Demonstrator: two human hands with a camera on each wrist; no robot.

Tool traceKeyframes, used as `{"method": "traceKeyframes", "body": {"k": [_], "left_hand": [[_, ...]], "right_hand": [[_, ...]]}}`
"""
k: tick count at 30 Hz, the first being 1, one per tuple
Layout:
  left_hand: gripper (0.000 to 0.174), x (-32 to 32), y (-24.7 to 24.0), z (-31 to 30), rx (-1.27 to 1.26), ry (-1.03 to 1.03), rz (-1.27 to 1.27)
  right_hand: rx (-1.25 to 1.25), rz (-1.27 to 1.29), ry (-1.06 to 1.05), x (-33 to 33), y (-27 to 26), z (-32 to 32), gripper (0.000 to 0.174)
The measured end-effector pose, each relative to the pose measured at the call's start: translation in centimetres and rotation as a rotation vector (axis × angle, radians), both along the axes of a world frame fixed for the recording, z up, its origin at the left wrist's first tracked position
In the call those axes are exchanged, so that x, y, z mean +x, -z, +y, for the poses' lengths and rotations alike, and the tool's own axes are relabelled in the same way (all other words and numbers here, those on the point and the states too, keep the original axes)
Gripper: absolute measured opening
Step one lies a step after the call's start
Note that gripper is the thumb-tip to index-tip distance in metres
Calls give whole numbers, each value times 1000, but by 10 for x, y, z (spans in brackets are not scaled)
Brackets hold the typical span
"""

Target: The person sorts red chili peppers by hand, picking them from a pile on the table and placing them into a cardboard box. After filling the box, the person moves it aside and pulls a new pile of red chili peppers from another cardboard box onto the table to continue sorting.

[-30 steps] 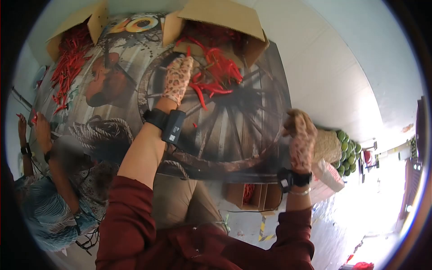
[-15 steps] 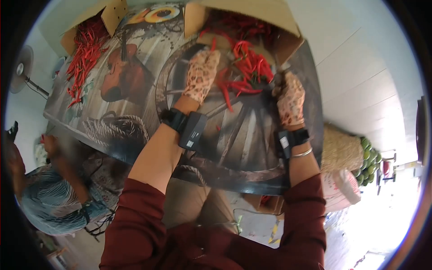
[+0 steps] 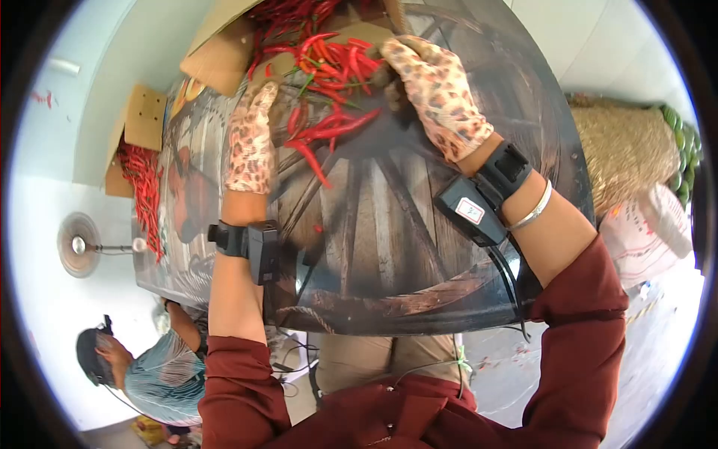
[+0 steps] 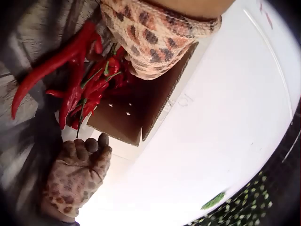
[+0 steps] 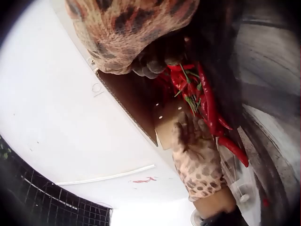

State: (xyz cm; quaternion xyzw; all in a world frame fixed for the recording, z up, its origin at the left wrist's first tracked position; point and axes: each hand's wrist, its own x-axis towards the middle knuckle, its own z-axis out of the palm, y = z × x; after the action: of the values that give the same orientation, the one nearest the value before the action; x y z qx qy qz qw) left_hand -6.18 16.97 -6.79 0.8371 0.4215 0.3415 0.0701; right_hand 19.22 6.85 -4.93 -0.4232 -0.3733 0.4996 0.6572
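A pile of red chili peppers (image 3: 329,71) with green stems spills from a cardboard box (image 3: 217,56) onto the table (image 3: 389,239). My left hand (image 3: 252,138), in a leopard-print glove, is at the pile's left side; in the right wrist view its fingers (image 5: 188,129) lie fairly straight beside the peppers. My right hand (image 3: 441,93), gloved alike, is at the pile's right side. The left wrist view shows its fingers (image 4: 80,148) loosely bent, with dark fingertips close to the peppers. A few longer chili peppers (image 3: 321,135) lie nearer to me, between the hands.
Farther left stands another cardboard box (image 3: 144,120) with chili peppers (image 3: 142,183) spilling out. A person (image 3: 161,367) is beyond the table's left edge, below a fan (image 3: 78,245). At the right are a woven sack (image 3: 624,153) and a white sack (image 3: 639,236).
My right hand has come from beyond the table's right edge to the pile's right side. The left hand stays at the left side. The head view has turned and moved closer to the peppers.
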Motion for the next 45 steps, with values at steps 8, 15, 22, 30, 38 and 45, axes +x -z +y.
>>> {"method": "traceKeyframes", "body": {"k": [8,15,22,30,38,45], "left_hand": [[47,96,-52,94,298,-105,271],[47,138,-74,156,535,-40,1275],[48,141,-42,230,845,-10,1191],[79,159,-67,186,350,19,750],[85,125,-52,190,476,7,824],[84,102,-64,180,336,75,937]], "right_hand": [[55,-98,123,4,1,5,22],[-16,65,38,4,1,7,21],[76,-27,58,2,7,12,20],[16,-111,-16,7,-9,2,23],[0,-33,-12,4,-1,7,20],[52,-149,-41,6,2,9,29]]}}
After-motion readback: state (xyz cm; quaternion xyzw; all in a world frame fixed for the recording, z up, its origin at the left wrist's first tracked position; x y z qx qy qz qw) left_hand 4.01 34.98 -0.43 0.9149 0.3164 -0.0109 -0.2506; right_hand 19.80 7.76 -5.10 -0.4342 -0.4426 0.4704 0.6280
